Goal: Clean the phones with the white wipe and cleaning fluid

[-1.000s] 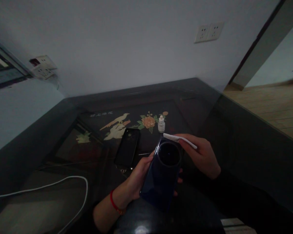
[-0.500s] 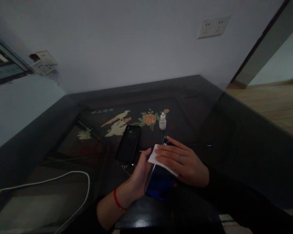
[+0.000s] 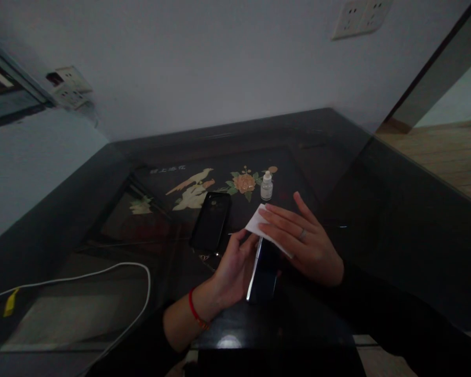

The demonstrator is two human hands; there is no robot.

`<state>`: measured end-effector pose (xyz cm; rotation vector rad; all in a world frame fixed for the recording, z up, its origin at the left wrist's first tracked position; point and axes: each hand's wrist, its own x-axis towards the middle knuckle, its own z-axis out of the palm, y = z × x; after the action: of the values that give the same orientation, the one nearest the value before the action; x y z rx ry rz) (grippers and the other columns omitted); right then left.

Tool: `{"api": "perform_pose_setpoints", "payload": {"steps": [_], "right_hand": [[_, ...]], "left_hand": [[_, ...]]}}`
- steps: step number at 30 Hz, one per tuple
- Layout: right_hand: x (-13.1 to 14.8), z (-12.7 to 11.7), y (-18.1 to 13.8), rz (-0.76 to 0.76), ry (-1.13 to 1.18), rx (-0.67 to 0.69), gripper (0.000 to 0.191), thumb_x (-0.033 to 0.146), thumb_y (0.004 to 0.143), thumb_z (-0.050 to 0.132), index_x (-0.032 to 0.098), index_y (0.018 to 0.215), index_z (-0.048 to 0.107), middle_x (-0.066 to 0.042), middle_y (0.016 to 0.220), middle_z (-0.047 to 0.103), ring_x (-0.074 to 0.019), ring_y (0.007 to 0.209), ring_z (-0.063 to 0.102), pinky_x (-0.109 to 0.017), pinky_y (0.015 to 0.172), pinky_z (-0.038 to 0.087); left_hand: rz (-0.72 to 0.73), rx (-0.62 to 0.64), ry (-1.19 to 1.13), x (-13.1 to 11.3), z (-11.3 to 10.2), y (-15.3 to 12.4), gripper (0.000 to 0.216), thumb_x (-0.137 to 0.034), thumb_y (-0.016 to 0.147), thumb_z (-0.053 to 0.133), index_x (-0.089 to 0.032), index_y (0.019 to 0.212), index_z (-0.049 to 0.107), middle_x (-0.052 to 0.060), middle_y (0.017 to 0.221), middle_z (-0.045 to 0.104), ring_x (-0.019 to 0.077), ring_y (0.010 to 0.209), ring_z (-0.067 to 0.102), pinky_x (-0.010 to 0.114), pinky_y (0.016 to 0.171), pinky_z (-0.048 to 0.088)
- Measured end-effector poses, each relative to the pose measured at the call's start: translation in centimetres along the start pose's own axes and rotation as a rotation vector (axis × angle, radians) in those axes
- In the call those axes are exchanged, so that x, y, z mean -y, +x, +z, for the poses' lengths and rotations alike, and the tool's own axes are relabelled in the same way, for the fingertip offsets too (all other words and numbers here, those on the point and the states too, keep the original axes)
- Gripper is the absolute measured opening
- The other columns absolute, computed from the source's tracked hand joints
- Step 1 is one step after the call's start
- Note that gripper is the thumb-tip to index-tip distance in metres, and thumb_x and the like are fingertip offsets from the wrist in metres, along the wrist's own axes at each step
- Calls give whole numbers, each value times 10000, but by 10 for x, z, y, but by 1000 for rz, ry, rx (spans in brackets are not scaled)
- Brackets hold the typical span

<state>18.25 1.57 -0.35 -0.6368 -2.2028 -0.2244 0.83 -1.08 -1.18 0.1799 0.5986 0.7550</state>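
Note:
A dark, shiny smartphone is tilted up over the front part of the table. My left hand, with a red cord at the wrist, grips it by its left side, and some of the fingers are hidden behind it. Across the phone's upper end lies a folded white wipe. My right hand, wearing a ring, presses the wipe there under extended fingers, thumb raised apart. A black phone case with a small chain rests left of the phone. Beyond my right fingers a small white-capped dropper bottle stands upright.
The dark glossy table carries a bird and flower picture and meets the wall at the back. On the left, a white cable with a yellow tag curves over the surface. Wall sockets are above.
My right hand and the wipe have shifted to the phone's upper end, and the right thumb has lifted. The phone has tilted, turning its blue back from view. The camera view has shifted slightly.

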Motion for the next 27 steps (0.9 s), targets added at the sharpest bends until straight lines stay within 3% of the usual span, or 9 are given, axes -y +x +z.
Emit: {"api": "perform_pose_setpoints", "payload": {"steps": [4,7,10,13,17,23,27], "right_hand": [[23,11,-1,-164,69,88,265,113,957,439,121,1150,621,-84,1172,699,-193,1210,580,-522,1164,267],[42,14,-6,-236,139,127,219,126,942,484,121,1074,658,-76,1147,711,-189,1176,603,-491,1163,293],[53,11,-11,-315,245,89,167,137,908,546,110,1000,683,-80,1089,729,-200,1146,624,-477,1160,314],[49,6,-11,-286,268,11,182,123,918,523,113,1004,683,-76,1078,736,-187,1176,606,-466,1164,308],[37,7,-7,-125,154,26,260,117,967,419,124,1064,660,-80,1134,717,-179,1218,575,-483,1152,316],[46,17,-9,-432,285,95,193,129,918,515,104,999,688,-77,1110,725,-208,1145,626,-448,1106,408],[20,8,-10,-360,246,45,211,99,918,485,70,1014,670,-114,1044,740,-207,1078,662,-424,1039,484]], "left_hand": [[-21,-115,-108,-6,-2,1,433,-452,922,361,-161,919,683,17,606,603,149,572,580,260,650,440],[47,-119,-82,-11,1,1,438,-437,934,334,-197,1124,648,16,675,642,143,576,586,262,668,444],[69,-130,-23,-13,3,0,494,-471,938,295,-243,1306,534,54,891,698,207,768,653,352,801,464],[76,-130,-23,-13,4,0,491,-458,941,294,-242,1317,526,60,903,702,213,782,660,349,790,474],[66,-118,-90,-12,1,1,451,-433,941,343,-197,1224,602,17,708,662,138,567,594,266,693,470],[40,-130,-62,-15,1,2,538,-516,941,263,-219,1274,564,69,963,705,195,779,662,366,834,485],[49,-119,-68,-24,0,3,626,-525,937,207,-128,1229,594,131,1012,701,243,873,663,401,853,488]]}}
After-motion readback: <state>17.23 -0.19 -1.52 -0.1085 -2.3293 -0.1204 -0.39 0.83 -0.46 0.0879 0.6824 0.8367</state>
